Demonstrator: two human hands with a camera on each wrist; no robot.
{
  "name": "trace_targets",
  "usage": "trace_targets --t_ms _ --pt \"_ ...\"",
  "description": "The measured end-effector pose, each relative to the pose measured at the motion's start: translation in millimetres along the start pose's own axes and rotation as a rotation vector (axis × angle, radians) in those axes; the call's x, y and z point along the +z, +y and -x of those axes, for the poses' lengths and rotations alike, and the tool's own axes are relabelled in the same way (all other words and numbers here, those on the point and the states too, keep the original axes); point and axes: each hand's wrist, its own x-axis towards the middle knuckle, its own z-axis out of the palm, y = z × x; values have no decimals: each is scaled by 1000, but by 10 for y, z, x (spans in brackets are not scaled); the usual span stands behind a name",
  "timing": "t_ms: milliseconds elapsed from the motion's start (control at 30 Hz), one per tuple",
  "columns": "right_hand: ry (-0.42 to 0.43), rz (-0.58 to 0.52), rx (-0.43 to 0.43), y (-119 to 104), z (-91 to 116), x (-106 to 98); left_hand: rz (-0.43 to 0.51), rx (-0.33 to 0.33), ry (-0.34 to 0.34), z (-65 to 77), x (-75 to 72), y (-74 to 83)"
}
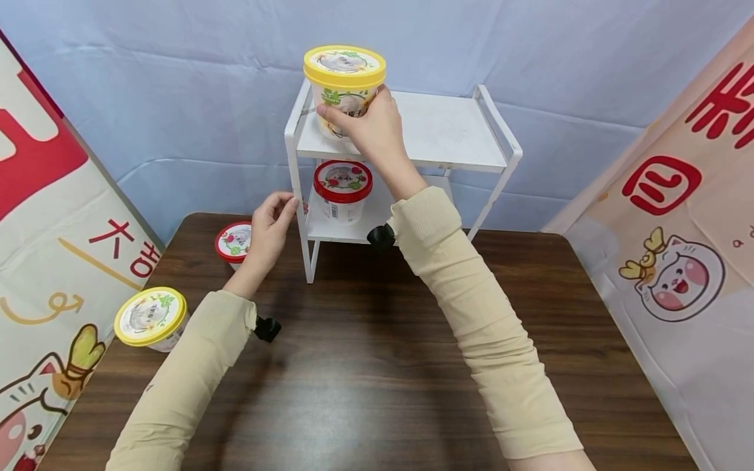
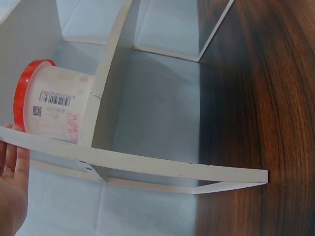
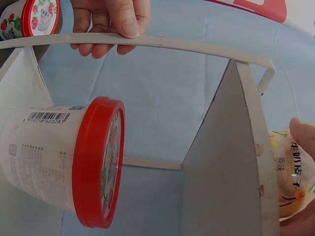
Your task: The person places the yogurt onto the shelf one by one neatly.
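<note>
My right hand point(image 1: 383, 137) grips a yellow-lidded paper tub point(image 1: 344, 65) from its near right side, thumb across the front. The tub is upright at the left end of the white shelf's point(image 1: 450, 134) top board. With thumb and fingers my left hand point(image 1: 269, 232) holds the shelf's front left post point(image 1: 299, 212), and the fingertips show behind it in the right wrist view. Below, a red-lidded tub point(image 1: 343, 186) stands on the lower board, its barcode side visible in the left wrist view point(image 2: 54, 101).
Another red-lidded tub point(image 1: 233, 242) stands on the brown table point(image 1: 377, 366) left of the shelf, partly hidden by the left hand. Nearer, a second yellow-lidded tub point(image 1: 151, 317) stands near the table's left edge. A pale blue cloth point(image 1: 206, 98) hangs behind the shelf.
</note>
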Motion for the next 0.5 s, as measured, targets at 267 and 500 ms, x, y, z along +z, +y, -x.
trace_targets --t_ms 267,500 --pt "-3 98 44 -6 120 -69 4 -9 2 10 0 11" --pt "30 101 17 -3 319 -194 0 -10 -2 14 2 24"
